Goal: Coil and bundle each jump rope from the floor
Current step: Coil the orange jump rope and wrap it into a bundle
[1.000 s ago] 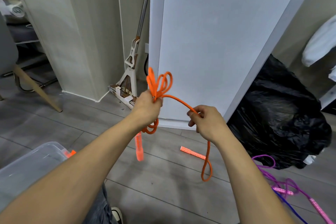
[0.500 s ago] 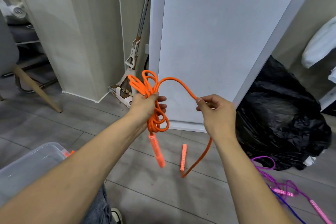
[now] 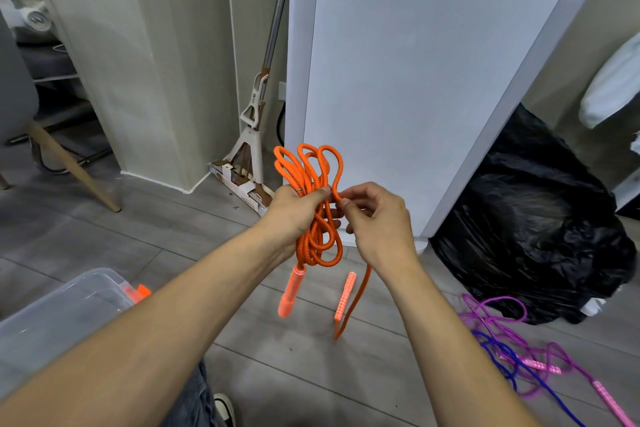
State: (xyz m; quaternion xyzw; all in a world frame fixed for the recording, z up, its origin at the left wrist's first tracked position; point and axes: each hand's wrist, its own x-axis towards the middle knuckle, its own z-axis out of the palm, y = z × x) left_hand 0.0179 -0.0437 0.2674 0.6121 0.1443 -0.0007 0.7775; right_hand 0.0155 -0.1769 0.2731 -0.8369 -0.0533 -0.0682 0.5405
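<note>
Mop (image 3: 252, 130), black bag (image 3: 540, 218), perhaps a tub (image 3: 59, 315)

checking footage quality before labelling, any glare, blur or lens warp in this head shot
Head view: ceiling lights glare along the top of the glossy white panel; the wide lens splays its edges outward; the orange jump rope gripped by the left hand and pinched by the right hand is sharp; the purple rope at lower right looks slightly smeared.

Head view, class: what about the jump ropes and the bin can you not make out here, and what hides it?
All head view.
- Orange rope: loop count unclear; strands overlap and the left hand covers the middle.
- Purple and blue ropes: tangled, blurred, cut off by the right and bottom edges.
- Clear bin: contents hidden by the left forearm and left edge.
</note>
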